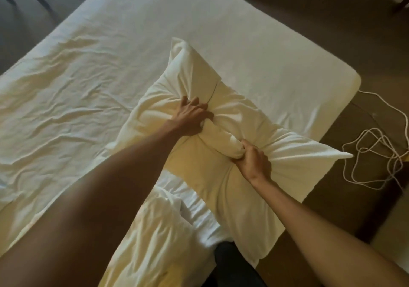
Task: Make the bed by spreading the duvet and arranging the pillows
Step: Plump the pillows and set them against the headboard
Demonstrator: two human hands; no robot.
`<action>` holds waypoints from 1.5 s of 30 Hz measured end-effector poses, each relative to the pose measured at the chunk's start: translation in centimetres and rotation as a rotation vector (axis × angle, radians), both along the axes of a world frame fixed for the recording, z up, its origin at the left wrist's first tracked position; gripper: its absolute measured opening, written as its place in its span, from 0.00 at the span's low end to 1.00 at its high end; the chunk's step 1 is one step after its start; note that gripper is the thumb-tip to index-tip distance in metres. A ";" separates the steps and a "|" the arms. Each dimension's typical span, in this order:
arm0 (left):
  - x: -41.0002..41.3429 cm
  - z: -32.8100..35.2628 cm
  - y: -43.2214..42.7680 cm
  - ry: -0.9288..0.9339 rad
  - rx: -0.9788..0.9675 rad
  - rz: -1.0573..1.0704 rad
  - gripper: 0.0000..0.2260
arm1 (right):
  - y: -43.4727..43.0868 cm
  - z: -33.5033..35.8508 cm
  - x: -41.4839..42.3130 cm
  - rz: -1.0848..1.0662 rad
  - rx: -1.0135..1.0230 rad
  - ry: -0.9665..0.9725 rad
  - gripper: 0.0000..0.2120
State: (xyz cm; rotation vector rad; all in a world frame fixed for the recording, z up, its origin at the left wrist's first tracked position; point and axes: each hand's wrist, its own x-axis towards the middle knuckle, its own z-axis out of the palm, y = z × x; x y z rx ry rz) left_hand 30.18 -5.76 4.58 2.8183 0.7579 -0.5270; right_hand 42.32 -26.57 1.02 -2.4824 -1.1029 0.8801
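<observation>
Head view looks down on a bed covered with a white sheet, smooth at the far side and creased nearer the left. A white pillow lies slanted across the near right corner of the bed, one corner sticking out past the mattress edge. Both bare arms reach out to it. The left hand has its grip on the pillow's middle, fingers dug into the fabric and thumb pinching a raised fold. The right hand is clenched tight round the other end of that same fold, so the cloth puckers between them. Rumpled white bedding sits heaped just beside the pillow's near end. On the brown floor to the right lies a tangled white cord.
</observation>
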 end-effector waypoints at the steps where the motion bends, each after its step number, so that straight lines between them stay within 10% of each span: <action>1: -0.1 -0.8 0.8 -0.013 0.020 -0.014 0.23 | 0.7 -0.5 0.1 -0.013 -0.001 0.017 0.17; 5: -2.1 -3.5 1.6 -0.134 0.053 0.117 0.35 | 2.8 -2.0 1.3 -0.025 -0.075 0.036 0.24; 25: -33.9 -4.5 -17.2 -0.173 -0.057 1.071 0.16 | 3.5 -1.6 -22.6 0.625 -0.197 0.283 0.08; 34: -49.8 -6.0 -15.2 -0.120 0.006 1.359 0.41 | 13.5 -2.9 -39.4 1.229 -0.138 -0.062 0.48; 45: -56.8 -12.7 -8.4 -0.057 -0.380 1.303 0.52 | 25.4 -12.2 -42.4 1.429 -0.725 -0.030 0.75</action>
